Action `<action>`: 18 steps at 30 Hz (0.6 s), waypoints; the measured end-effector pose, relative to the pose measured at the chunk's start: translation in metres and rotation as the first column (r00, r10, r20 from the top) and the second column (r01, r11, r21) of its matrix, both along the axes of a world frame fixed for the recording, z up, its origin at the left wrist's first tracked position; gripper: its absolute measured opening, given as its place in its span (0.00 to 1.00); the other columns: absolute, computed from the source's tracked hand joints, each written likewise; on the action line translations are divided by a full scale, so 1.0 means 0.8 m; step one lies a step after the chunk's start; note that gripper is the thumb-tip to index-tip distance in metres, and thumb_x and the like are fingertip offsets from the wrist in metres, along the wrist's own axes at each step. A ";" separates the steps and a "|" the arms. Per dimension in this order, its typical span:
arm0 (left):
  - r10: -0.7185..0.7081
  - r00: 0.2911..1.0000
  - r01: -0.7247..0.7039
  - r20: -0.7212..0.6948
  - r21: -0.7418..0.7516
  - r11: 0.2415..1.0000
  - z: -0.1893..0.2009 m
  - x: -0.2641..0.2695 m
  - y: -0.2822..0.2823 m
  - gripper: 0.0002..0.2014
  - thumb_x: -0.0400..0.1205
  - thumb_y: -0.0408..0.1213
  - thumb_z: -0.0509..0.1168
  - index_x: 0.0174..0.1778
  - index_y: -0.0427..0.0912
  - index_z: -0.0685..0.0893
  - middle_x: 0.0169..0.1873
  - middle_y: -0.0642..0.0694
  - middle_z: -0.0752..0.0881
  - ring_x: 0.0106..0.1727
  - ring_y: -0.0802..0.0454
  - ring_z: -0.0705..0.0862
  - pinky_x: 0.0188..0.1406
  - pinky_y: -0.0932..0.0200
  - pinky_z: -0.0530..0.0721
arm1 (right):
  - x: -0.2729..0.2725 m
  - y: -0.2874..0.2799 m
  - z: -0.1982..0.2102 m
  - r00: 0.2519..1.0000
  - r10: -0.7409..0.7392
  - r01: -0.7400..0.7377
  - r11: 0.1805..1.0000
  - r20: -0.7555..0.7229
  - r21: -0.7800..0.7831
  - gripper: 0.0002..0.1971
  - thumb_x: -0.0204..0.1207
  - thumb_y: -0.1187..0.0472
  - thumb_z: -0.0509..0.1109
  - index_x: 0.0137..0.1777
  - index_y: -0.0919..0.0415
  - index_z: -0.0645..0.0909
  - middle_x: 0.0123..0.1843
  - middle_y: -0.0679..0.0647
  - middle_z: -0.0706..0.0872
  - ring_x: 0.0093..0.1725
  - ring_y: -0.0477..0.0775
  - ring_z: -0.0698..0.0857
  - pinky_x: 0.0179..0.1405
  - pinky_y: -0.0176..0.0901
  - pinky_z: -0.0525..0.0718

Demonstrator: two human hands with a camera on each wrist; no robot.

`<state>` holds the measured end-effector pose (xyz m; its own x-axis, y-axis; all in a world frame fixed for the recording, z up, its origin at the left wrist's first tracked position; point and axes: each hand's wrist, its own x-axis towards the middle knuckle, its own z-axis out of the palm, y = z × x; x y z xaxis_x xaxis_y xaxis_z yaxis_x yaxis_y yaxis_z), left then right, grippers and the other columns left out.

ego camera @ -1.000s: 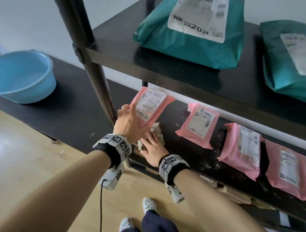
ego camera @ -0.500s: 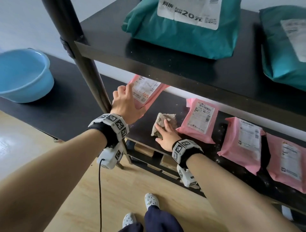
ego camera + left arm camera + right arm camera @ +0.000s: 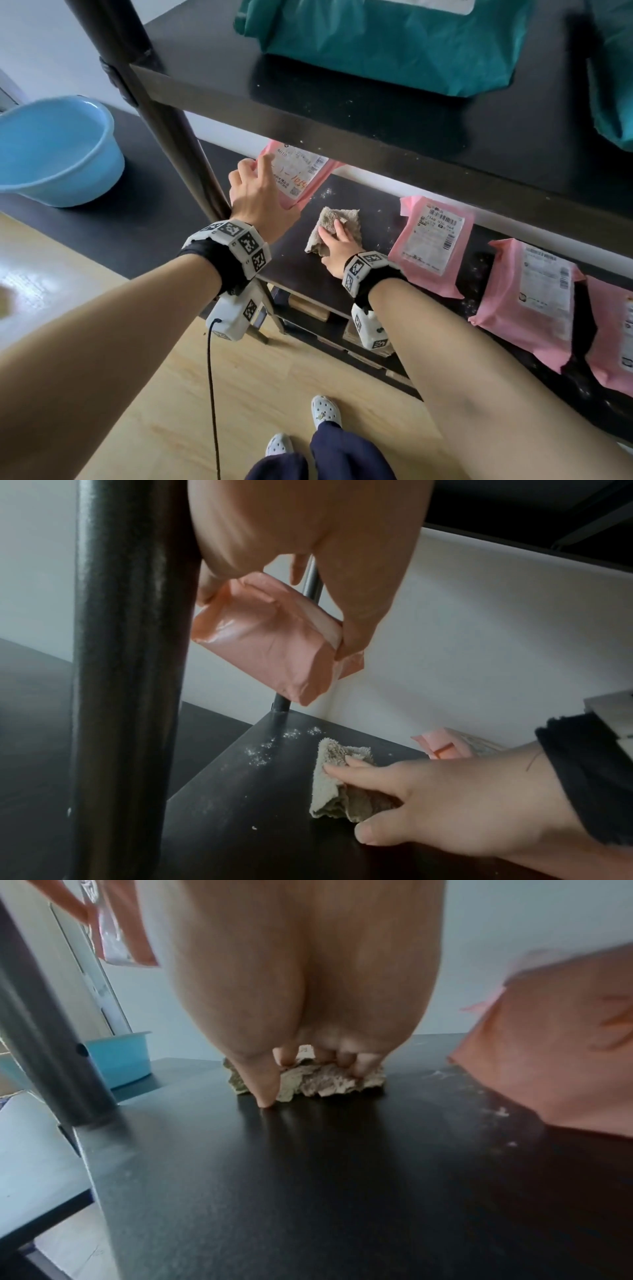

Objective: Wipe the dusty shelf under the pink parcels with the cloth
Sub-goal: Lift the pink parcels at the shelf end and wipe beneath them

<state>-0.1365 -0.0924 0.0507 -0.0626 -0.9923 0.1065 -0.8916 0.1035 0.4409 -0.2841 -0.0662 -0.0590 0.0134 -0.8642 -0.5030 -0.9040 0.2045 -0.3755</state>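
My left hand (image 3: 260,192) grips the leftmost pink parcel (image 3: 301,174) and holds it tilted up off the black shelf (image 3: 291,253), close to the underside of the shelf above. In the left wrist view the lifted pink parcel (image 3: 270,642) hangs clear above the board. My right hand (image 3: 337,243) presses a crumpled beige cloth (image 3: 337,221) flat on the shelf where that parcel lay, fingers on top and thumb on the bare board. White dust (image 3: 274,745) lies beyond the cloth (image 3: 329,785) near the back post. The cloth (image 3: 318,1081) sits bunched under my fingertips.
Three more pink parcels (image 3: 431,240) (image 3: 534,294) (image 3: 613,335) lie on the shelf to the right, with dust between them. A black post (image 3: 164,120) stands just left of my left hand. Teal parcels (image 3: 394,44) sit on the upper shelf. A blue basin (image 3: 58,150) stands on the low black surface at left.
My right hand has slid the cloth from the shelf's front left edge further in and to the right. My left hand has lifted the pink parcel higher.
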 end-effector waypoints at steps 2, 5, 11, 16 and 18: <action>-0.019 1.000 0.019 0.001 -0.007 1.000 0.001 0.001 0.002 0.40 0.69 0.46 0.74 0.74 0.35 0.64 0.66 0.34 0.69 0.66 0.36 0.68 0.66 0.42 0.74 | 0.009 0.002 0.003 1.000 0.026 -0.026 1.000 -0.007 0.012 0.35 0.80 0.56 0.61 0.83 0.42 0.47 0.86 0.50 0.34 0.85 0.56 0.38 0.84 0.54 0.46; -0.016 1.000 0.016 -0.005 -0.018 1.000 0.002 0.000 0.003 0.40 0.70 0.46 0.74 0.73 0.33 0.64 0.66 0.32 0.70 0.66 0.35 0.69 0.67 0.42 0.72 | 0.057 0.011 0.004 0.959 0.283 -0.283 0.959 -0.015 0.017 0.35 0.80 0.57 0.62 0.82 0.41 0.49 0.86 0.52 0.33 0.85 0.60 0.37 0.82 0.60 0.42; 0.031 0.999 -0.031 -0.038 -0.003 1.000 0.002 -0.001 -0.002 0.41 0.70 0.48 0.74 0.73 0.33 0.63 0.64 0.33 0.70 0.65 0.37 0.68 0.68 0.43 0.72 | 0.103 -0.013 -0.013 0.933 0.357 -0.357 0.934 0.040 -0.027 0.27 0.83 0.54 0.54 0.82 0.41 0.52 0.86 0.47 0.39 0.85 0.59 0.40 0.83 0.56 0.46; 0.032 0.996 -0.026 -0.085 0.069 0.997 0.007 -0.002 0.000 0.42 0.70 0.50 0.74 0.74 0.38 0.62 0.67 0.37 0.68 0.68 0.41 0.66 0.67 0.49 0.70 | 0.016 -0.052 -0.025 0.996 0.078 -0.080 0.995 -0.033 -0.064 0.35 0.79 0.56 0.62 0.82 0.40 0.49 0.86 0.49 0.36 0.85 0.62 0.44 0.83 0.63 0.48; 0.060 0.992 -0.050 -0.111 0.091 0.995 0.009 -0.003 0.000 0.42 0.69 0.52 0.73 0.74 0.39 0.62 0.66 0.38 0.68 0.68 0.42 0.66 0.67 0.50 0.71 | -0.006 -0.054 -0.020 1.000 0.010 -0.010 1.000 -0.026 -0.018 0.33 0.81 0.54 0.60 0.83 0.43 0.48 0.86 0.51 0.36 0.85 0.60 0.42 0.84 0.58 0.45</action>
